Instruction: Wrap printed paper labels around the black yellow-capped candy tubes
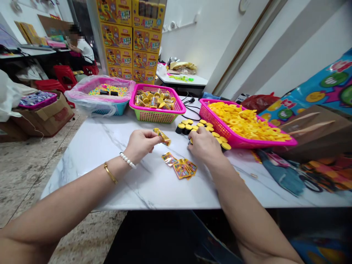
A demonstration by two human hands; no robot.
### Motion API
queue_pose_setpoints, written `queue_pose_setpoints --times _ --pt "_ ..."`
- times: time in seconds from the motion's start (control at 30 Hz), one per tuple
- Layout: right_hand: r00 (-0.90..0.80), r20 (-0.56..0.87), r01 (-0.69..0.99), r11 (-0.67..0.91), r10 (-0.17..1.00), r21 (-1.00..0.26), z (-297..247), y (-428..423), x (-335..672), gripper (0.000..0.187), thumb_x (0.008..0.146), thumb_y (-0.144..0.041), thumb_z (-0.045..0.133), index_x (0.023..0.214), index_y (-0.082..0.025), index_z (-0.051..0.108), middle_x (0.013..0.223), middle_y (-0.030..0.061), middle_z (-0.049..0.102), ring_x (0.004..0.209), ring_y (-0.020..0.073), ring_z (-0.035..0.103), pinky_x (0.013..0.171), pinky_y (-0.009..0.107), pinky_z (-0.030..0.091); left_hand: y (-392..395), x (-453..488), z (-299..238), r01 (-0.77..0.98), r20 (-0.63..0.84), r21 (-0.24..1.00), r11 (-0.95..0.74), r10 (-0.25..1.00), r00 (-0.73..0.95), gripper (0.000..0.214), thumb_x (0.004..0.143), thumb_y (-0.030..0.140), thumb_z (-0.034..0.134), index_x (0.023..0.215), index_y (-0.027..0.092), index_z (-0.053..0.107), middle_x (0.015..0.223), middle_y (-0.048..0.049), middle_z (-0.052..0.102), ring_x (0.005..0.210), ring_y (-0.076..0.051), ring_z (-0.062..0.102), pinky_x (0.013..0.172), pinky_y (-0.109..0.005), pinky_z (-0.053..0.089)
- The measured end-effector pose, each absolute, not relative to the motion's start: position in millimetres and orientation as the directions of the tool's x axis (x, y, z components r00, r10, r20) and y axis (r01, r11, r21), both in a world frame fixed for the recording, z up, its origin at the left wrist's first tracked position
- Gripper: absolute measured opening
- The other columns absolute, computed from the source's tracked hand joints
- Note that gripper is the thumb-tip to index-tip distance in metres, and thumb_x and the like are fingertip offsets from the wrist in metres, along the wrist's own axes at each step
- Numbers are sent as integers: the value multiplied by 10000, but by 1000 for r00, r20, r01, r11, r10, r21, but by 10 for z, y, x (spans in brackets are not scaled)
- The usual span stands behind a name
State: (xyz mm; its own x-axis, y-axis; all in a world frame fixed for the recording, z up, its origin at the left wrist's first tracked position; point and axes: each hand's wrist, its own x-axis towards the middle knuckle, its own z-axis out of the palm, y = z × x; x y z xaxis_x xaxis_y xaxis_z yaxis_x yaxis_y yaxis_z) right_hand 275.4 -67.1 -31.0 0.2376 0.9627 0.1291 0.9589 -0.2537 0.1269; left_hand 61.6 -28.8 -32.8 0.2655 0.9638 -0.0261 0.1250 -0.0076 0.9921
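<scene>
My left hand point(143, 142) pinches a yellow printed wrapper sleeve point(162, 137) between thumb and fingertips, a little above the table. Over the front of a group of small black cups with yellow lids point(209, 129), my right hand point(202, 142) reaches down with its fingers curled. Its fingertips are partly hidden, and whether one cup is gripped is unclear. Between the hands lies a loose pile of flat printed wrapper sleeves point(182, 169) on the white marbled table point(123, 183).
Behind the cups stands a pink basket of yellow plastic pieces point(247, 123). Further left are a basket of wrapped cups point(155, 101) and a plastic-lined basket of coloured beads point(108, 88). Stacked yellow boxes point(118, 36) rise behind. A person point(82, 49) sits at the far left.
</scene>
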Motion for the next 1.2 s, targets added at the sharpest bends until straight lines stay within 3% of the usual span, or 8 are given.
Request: queue_pose_setpoints --times 0.23,0.37,0.43,0.5,0.6,0.73,0.97,1.2 --pt "153 253 988 -146 955 -45 -356 -665 2768 200 772 -207 607 961 -178 669 1012 117 658 822 249 623 663 340 434 -221 566 -347 273 261 921 -276 961 92 76 643 237 779 620 170 751 658 -24 681 636 -120 565 601 -249 409" --pt "185 309 837 16 933 -548 -377 -628 2688 223 679 -355 727 810 -199 637 737 25 658 637 177 587 604 314 442 -263 581 -289 167 119 975 -149 978 174 90 705 225 757 667 146 737 569 -1 630 481 -77 480 474 -228 341" --pt "190 205 583 58 960 -810 -390 -613 2646 299 656 -419 748 807 -194 623 667 10 644 575 156 575 525 285 426 -260 583 -274 75 -40 997 21 963 267 104 747 200 732 683 121 712 562 -3 617 405 -49 426 408 -216 267" --pt "160 114 295 63 980 -954 -397 -605 2618 347 632 -425 778 823 -184 617 657 10 647 553 146 581 481 266 421 -231 575 -280 -6 -185 980 200 918 352 98 774 170 715 711 98 694 611 -28 641 375 -24 403 372 -200 186" --pt "157 80 -15 83 984 -996 -387 -605 2598 380 586 -358 832 863 -187 636 746 14 677 617 145 629 550 277 501 -155 555 -309 -122 -315 910 396 853 415 58 798 125 690 775 72 687 680 -54 664 367 6 379 343 -166 129" --pt "119 74 -197 97 990 -976 -382 -618 2548 379 589 -322 851 898 -217 657 866 8 696 733 150 676 705 311 571 -74 544 -312 -242 -420 786 569 779 466 107 862 58 563 875 57 669 686 -36 648 339 30 309 300 -110 143" --pt "74 147 -173 158 986 -972 -509 -621 2388 345 677 -409 815 917 -228 646 944 14 697 885 174 683 903 386 562 -105 567 -260 -309 -442 695 649 725 528 149 889 14 478 805 87 577 573 16 547 312 22 295 282 -85 115" --pt "145 143 -61 153 979 -986 -540 -624 2382 359 675 -416 816 864 -214 588 798 -10 689 766 166 701 856 395 588 -54 541 -313 -332 -410 670 664 703 580 196 901 30 437 793 81 593 554 26 510 301 22 264 266 -87 115"
